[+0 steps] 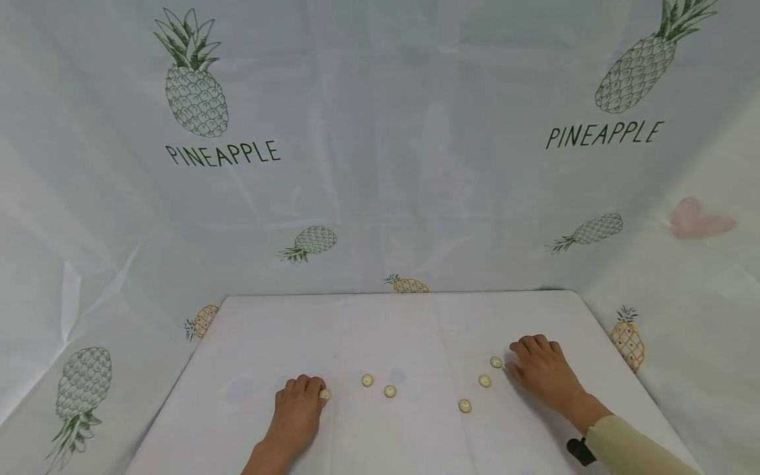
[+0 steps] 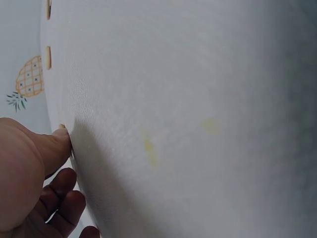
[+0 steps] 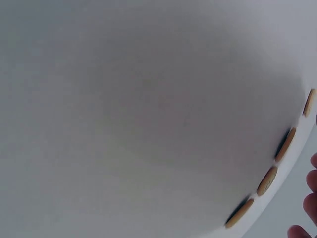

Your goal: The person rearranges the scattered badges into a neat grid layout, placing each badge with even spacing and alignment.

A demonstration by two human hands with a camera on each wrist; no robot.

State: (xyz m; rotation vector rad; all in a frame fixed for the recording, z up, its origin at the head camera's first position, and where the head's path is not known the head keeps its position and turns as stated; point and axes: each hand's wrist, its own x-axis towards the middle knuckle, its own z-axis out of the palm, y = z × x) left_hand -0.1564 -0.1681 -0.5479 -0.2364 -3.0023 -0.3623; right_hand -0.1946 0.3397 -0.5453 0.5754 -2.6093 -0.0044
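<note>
My left hand [image 1: 299,409] is at the left of the white tabletop, its thumb and index finger pinching a small round wooden disc [image 1: 325,394]. In the left wrist view the thumb covers most of that disc. To its right lie two similar discs, one farther back [image 1: 367,380] and one nearer [image 1: 390,391]. On the right side three more form a slanting line: a front disc [image 1: 465,406], a middle disc [image 1: 484,380] and a back disc [image 1: 495,362]. Beside the back one hovers my right hand [image 1: 543,373], fingers loosely bent, with nothing seen in its grasp.
The white tabletop [image 1: 415,442] ends at a straight back edge. A pale cloth [image 1: 386,165] printed with pineapples hangs behind it and along both sides. A dark object [image 1: 580,452] sits at the right wrist, by the beige sleeve [image 1: 632,448].
</note>
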